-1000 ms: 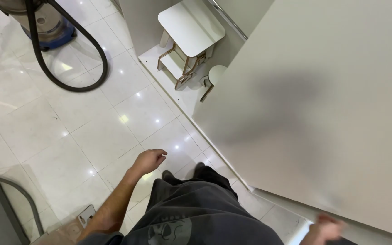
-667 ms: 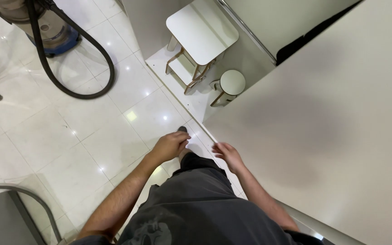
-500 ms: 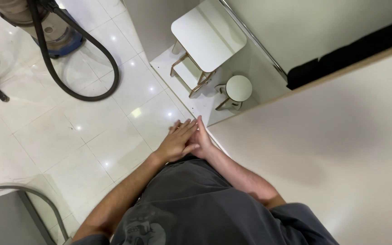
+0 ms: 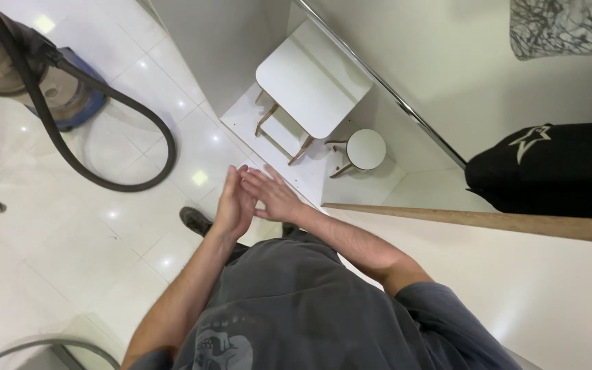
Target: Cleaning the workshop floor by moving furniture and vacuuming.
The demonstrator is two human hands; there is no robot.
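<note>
My left hand (image 4: 233, 204) and my right hand (image 4: 273, 194) are pressed palm against palm in front of my chest, fingers stretched out. Neither hand holds anything. They hover above the glossy white tile floor (image 4: 97, 233), just over one dark shoe (image 4: 196, 220). A large white panel (image 4: 515, 281) with a raw wooden edge lies to my right, close to my right forearm.
A small white table (image 4: 313, 75) and a round white stool (image 4: 366, 148) stand ahead inside a white closet. A canister vacuum (image 4: 49, 82) with a black hose (image 4: 138, 171) sits at the left. Black clothing (image 4: 549, 171) rests on a shelf at right.
My right hand came off the white panel at lower right and swung in to meet my left hand. The hands then rose and pressed together. The view tilted up toward the closet.
</note>
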